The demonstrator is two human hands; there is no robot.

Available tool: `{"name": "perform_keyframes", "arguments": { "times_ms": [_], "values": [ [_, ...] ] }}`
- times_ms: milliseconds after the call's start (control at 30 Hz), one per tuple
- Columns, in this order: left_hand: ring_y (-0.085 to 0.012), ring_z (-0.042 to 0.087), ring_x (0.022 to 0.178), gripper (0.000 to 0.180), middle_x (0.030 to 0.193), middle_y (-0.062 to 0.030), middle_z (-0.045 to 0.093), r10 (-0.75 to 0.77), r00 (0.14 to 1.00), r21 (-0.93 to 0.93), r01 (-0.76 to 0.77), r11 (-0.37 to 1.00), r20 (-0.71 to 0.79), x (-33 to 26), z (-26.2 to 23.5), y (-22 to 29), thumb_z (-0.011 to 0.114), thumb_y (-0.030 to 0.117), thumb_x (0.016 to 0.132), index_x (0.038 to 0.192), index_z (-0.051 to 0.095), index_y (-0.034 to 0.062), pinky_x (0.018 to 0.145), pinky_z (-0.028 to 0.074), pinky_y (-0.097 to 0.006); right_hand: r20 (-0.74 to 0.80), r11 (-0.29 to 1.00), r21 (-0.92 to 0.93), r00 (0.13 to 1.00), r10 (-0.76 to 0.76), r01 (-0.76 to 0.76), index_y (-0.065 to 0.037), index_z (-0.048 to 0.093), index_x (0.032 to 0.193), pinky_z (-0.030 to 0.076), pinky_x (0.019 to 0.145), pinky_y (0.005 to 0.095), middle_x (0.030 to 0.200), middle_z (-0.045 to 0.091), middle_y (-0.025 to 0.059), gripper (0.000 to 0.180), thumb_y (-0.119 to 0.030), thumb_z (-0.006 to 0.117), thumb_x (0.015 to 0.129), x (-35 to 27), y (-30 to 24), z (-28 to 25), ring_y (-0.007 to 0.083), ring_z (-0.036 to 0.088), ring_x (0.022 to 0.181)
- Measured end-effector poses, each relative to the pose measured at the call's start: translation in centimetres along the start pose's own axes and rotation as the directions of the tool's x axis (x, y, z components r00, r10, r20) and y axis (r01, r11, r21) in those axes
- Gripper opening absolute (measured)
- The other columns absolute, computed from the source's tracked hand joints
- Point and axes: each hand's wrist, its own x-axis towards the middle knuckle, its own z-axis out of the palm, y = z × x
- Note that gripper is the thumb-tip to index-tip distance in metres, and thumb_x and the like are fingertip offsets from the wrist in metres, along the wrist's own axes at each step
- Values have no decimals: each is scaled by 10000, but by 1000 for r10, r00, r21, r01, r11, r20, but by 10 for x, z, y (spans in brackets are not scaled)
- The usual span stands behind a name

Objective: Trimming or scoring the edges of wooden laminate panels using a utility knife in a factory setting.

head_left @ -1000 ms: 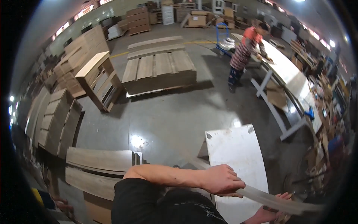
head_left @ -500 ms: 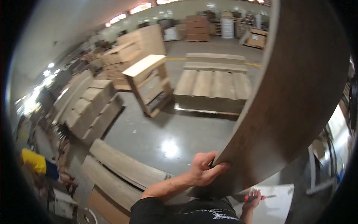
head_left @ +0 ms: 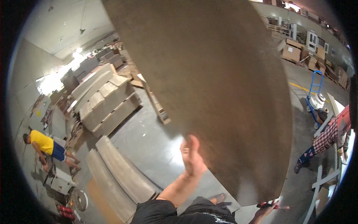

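Observation:
A large brown wooden panel [head_left: 223,93] stands tilted in front of me and fills the middle of the view. At its left edge is my left hand [head_left: 192,156], thumb up along the board and fingers curled at the edge, slightly blurred. Low down, by the panel's bottom corner, my right hand [head_left: 265,213] is closed on a red and black screwdriver [head_left: 264,205], its thin shaft pointing right. The panel's lower edge partly covers that hand. Whether the right hand also bears on the panel, I cannot tell.
Two long curved boards [head_left: 123,175] lie at the lower left. Behind them stands a stack of boards [head_left: 112,102]. A person in a yellow shirt [head_left: 43,142] bends over at far left. On the right are another person [head_left: 328,136] and a blue hand truck [head_left: 315,97].
The panel has swung left across my view, turning its broad face to me, and my left hand has shifted along its edge. My right hand still holds the screwdriver.

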Motion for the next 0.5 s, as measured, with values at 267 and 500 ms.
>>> {"name": "perform_keyframes", "arguments": {
  "times_ms": [267, 500],
  "values": [
    [-310, 370, 1434, 774, 1610, -100, 354, -61, 930, 28, 76, 997, -363, 134, 51, -170, 427, 611, 1038, 1582, 311, 73, 1190, 304, -459, 235, 965, 174, 960, 153, -197, -93, 612, 1325, 468, 1028, 406, 1278, 671, 41, 443, -418, 553, 1030, 169, -27, 153, 247, 620, 1153],
    [-281, 377, 1426, 776, 1614, -79, 338, -306, 868, -33, 319, 947, -392, 208, 7, -393, 349, 648, 1044, 1588, 314, 95, 1172, 333, -458, 151, 992, -90, 986, -77, 91, -11, 664, 1239, 473, 997, 377, 1176, 691, 67, 370, -287, 545, 1023, 369, -73, 225, 206, 633, 1122]
  ]
}}
